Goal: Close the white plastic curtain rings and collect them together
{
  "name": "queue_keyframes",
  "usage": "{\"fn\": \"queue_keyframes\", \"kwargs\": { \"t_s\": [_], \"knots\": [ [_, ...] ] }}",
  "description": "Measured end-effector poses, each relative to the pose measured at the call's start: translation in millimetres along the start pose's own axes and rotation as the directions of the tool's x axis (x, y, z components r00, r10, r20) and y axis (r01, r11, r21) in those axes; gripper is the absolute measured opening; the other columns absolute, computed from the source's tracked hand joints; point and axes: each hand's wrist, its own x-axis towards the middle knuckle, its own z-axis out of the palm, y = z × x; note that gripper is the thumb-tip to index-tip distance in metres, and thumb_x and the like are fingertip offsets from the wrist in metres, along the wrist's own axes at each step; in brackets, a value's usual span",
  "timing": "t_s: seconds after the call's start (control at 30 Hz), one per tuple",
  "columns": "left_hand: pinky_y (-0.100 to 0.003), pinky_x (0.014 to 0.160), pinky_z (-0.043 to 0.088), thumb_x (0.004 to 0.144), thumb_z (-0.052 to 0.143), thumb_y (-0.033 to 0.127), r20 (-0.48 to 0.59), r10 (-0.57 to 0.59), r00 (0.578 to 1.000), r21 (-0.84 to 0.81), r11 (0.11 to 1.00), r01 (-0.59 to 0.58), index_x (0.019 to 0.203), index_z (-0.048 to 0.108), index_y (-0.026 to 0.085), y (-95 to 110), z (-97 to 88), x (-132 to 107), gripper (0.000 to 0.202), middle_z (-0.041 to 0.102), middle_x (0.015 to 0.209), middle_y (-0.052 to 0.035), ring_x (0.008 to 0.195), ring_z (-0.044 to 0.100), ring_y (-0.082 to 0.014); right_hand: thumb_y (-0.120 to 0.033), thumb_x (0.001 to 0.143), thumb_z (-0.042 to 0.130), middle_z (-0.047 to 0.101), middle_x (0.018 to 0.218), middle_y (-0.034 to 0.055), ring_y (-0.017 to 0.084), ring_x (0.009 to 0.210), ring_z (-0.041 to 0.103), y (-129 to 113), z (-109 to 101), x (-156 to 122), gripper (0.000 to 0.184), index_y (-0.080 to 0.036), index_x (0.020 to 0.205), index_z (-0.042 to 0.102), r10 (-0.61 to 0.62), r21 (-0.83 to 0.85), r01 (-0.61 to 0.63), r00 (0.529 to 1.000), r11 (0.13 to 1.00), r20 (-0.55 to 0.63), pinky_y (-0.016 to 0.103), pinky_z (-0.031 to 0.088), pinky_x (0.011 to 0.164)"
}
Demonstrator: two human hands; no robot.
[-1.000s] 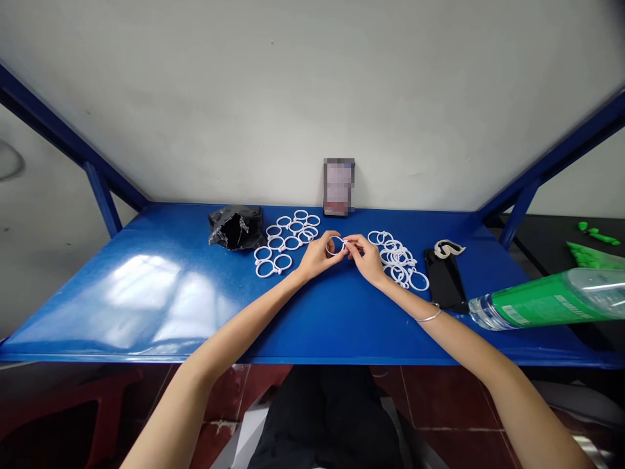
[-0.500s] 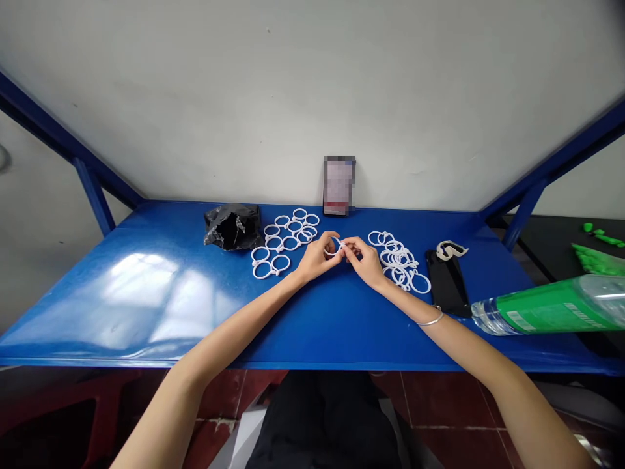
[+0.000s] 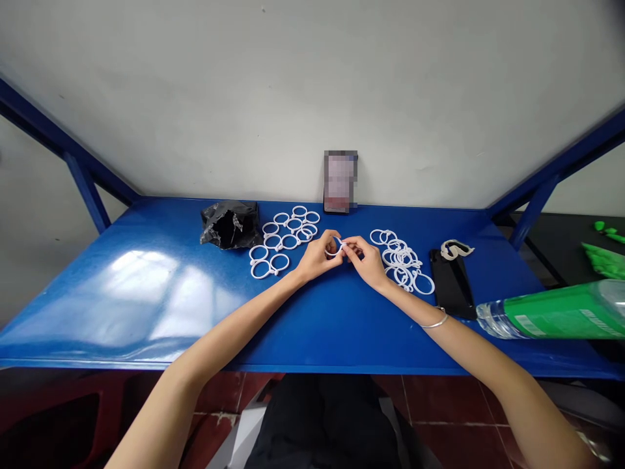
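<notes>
- Mid-table, over the blue surface [image 3: 317,326], a left hand [image 3: 317,256] pinches a white ring [image 3: 334,254].
- Opposite, a right hand [image 3: 365,262] pinches its right edge.
- Ring cluster [image 3: 282,246] lies left; black phone [image 3: 452,283], right.

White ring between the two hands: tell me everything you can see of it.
The slim white plastic-looking ring is round, with a smooth, narrow band and an open centre facing the camera. The bare left hand curls around its left side, and the bare right hand pinches its right edge, hiding that part; whether the band is closed there can't be told. It is held over the glossy blue table; whether it touches the surface is unclear.
</notes>
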Motion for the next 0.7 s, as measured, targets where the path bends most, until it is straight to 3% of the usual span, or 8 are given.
{"fn": "queue_keyframes", "kwargs": {
  "t_s": [0.7],
  "knots": [
    [-0.018, 0.053, 0.037, 0.082, 0.060, 0.032, 0.087, -0.044, 0.995, 0.023, 0.999, 0.042, 0.106, 0.048, 0.020, 0.3, -1.2, -0.7, 0.030, 0.047, 0.063, 0.0087, 0.054, 0.046, -0.0076, -0.044, 0.096, 0.049, 0.066, 0.069, 0.0001, 0.015, 0.055, 0.061, -0.8, -3.0, 0.8, 0.026, -0.023, 0.084, 0.058, 0.005, -0.005, -0.004, 0.999, 1.000, 0.041, 0.026, 0.047, 0.056]
  ]
}}
